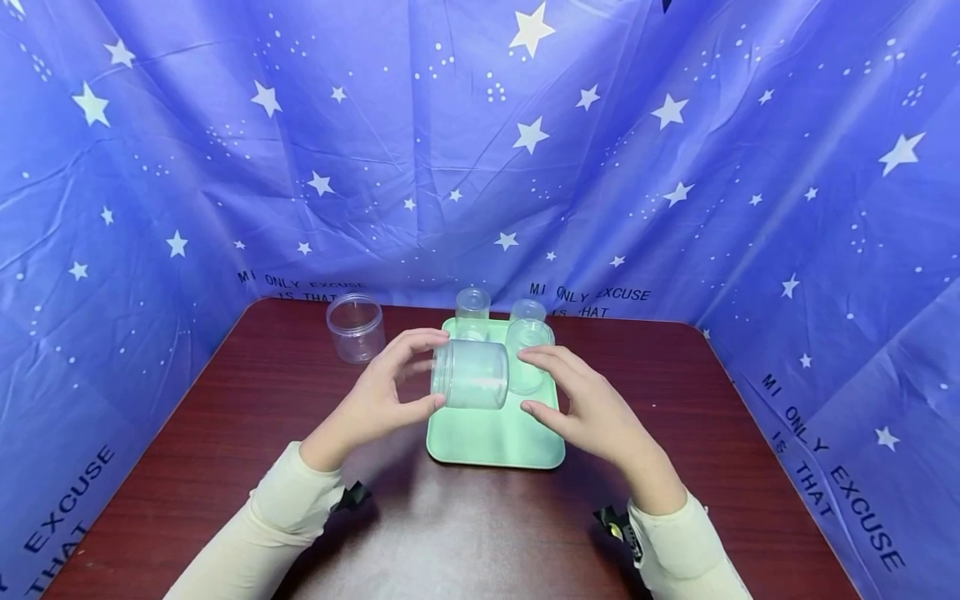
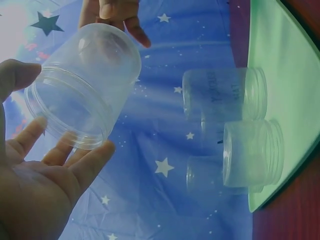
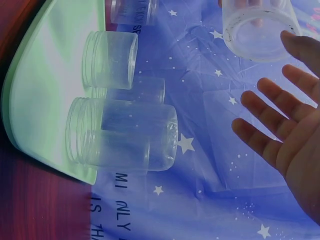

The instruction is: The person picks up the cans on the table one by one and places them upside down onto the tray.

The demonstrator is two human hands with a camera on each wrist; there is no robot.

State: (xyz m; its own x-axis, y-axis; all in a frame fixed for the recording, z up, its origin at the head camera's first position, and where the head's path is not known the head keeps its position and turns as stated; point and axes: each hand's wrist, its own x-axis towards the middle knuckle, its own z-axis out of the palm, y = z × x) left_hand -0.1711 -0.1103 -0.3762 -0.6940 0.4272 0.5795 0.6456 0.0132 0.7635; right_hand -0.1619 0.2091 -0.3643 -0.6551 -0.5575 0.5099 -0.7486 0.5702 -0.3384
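A clear jar (image 1: 472,375) lies sideways in the air above the green tray (image 1: 495,442), its threaded rim toward the left. My left hand (image 1: 382,396) grips it by that rim; in the left wrist view thumb and fingertips touch the jar (image 2: 95,75) around its open mouth. Beside the jar's base, my right hand (image 1: 592,404) is spread with fingers apart and holds nothing; the right wrist view has a gap between most of its fingers and the jar (image 3: 260,30). Several clear jars stand mouth down on the tray, among them a tall jar (image 3: 125,135).
Another clear jar (image 1: 356,329) stands on the dark red table (image 1: 225,417), left of the tray. Behind the table and at both sides hangs a blue cloth (image 1: 420,167) with stars and printed words.
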